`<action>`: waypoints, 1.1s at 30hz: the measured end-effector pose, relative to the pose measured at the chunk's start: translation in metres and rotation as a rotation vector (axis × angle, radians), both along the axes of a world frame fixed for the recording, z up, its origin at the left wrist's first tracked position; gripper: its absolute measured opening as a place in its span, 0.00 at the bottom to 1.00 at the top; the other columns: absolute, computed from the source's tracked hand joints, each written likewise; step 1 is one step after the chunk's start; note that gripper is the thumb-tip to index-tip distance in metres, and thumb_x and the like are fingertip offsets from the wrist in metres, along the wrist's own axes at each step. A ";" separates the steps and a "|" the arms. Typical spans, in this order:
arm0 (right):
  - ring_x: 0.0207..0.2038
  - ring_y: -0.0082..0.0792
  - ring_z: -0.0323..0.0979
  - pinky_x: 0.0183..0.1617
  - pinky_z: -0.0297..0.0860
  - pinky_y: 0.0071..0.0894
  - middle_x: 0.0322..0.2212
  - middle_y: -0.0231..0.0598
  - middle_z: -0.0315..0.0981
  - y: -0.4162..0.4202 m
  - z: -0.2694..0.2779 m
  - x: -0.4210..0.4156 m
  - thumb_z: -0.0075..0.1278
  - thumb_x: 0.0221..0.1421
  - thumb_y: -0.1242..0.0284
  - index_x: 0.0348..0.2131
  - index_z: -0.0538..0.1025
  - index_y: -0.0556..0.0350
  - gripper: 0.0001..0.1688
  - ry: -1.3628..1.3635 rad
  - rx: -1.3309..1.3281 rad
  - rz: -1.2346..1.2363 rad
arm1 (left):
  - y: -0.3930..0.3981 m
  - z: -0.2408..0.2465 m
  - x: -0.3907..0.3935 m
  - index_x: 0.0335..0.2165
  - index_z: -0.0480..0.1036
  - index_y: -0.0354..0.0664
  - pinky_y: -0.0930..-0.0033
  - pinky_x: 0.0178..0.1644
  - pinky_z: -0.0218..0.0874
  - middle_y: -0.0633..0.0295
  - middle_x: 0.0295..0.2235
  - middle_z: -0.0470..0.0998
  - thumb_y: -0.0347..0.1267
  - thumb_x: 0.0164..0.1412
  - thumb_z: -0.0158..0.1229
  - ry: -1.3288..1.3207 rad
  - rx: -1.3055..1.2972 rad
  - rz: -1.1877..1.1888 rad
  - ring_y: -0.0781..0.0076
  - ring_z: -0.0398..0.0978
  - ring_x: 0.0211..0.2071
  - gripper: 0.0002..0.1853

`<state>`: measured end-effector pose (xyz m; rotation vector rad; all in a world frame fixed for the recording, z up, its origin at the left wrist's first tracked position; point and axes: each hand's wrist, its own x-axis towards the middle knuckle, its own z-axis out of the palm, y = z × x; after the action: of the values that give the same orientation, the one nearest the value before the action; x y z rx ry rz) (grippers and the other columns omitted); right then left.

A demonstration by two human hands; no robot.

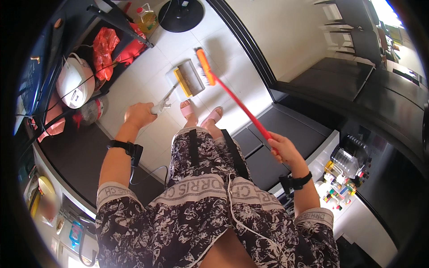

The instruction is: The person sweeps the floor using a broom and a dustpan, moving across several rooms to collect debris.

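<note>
My left hand (140, 115) grips the grey handle of a long-handled dustpan (191, 78). The pan rests on the tiled floor in front of my feet, with a yellow comb strip (183, 83) along its back. In my right hand (283, 149) is the red pole of a broom (241, 109). The broom's orange head (205, 67) is beside the pan's open edge, its dark bristles facing the pan. Whether the bristles touch the floor cannot be told.
Pink slippers (213, 115) are on my feet. A rack at left holds a white rice cooker (75, 82) and red plastic bags (105, 52). An oil jug (146, 19) and a round black base (181, 15) stand ahead. A dark door track (243, 40) borders the floor; bottles (338, 187) crowd the right counter.
</note>
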<state>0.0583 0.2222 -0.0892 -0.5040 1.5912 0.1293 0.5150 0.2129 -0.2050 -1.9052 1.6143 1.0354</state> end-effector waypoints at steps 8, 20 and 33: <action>0.10 0.31 0.62 0.10 0.59 0.32 0.14 0.39 0.61 -0.043 -0.105 0.042 0.39 0.56 0.70 0.41 0.62 0.60 0.15 0.135 -0.206 0.348 | 0.012 -0.001 0.001 0.33 0.73 0.53 0.56 0.42 0.66 0.59 0.33 0.77 0.41 0.46 0.52 -0.007 0.055 0.002 0.56 0.74 0.39 0.14; 0.08 0.21 0.55 0.09 0.54 0.23 0.12 0.30 0.59 -0.012 -0.060 0.041 0.43 0.57 0.66 0.56 0.60 0.46 0.28 -0.115 0.115 0.116 | 0.026 -0.006 -0.007 0.31 0.73 0.50 0.55 0.39 0.66 0.57 0.31 0.77 0.42 0.44 0.53 0.028 0.037 0.047 0.54 0.74 0.37 0.14; 0.09 0.21 0.54 0.11 0.52 0.22 0.12 0.27 0.57 0.010 -0.076 0.084 0.41 0.58 0.68 0.51 0.64 0.47 0.20 -0.071 0.104 0.105 | 0.042 -0.005 -0.016 0.31 0.74 0.52 0.57 0.38 0.67 0.60 0.30 0.77 0.40 0.45 0.51 0.061 0.043 0.015 0.58 0.74 0.36 0.12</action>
<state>0.1421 0.2324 -0.1652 -0.5057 1.4808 0.2688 0.4991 0.2554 -0.2102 -1.8773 1.6005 1.1350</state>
